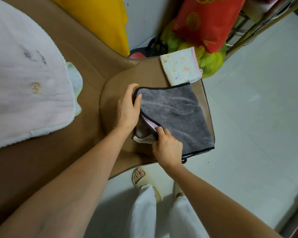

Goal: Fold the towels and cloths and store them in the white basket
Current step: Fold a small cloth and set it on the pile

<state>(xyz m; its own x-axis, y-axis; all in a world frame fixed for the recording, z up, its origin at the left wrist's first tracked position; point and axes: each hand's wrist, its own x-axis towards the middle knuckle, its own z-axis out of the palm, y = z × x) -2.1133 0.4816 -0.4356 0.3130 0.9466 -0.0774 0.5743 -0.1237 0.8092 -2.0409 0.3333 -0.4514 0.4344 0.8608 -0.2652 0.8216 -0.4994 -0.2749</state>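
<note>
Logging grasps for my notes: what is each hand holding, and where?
Both hold the grey plush towel with black trim: left hand at its far-left corner, right hand pinching its near-left edge.

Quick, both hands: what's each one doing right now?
Left hand: gripping the far left edge of the grey plush towel with black trim.
Right hand: pinching the same towel's near left edge.

A towel (175, 112) lies on the sofa seat (113, 86), a folded cloth (181, 67) just behind it, a blanket (24, 79) well left.
</note>
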